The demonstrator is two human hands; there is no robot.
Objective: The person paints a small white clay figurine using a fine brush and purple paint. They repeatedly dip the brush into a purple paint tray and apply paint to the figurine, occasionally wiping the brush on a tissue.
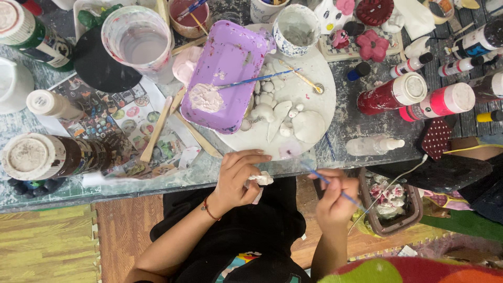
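One small white clay piece (261, 179), lumpy and unpainted, sits pinched in your left hand (237, 178) at six o'clock; your right hand (335, 198) clamps one blue-handled brush (332, 186), two red bottles (392, 94) at three o'clock.

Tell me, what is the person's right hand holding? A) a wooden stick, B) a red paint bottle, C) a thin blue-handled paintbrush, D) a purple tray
C: the right hand grips a thin blue-handled paintbrush whose tip reaches toward the round white board, while the left hand pinches a small white clay piece.
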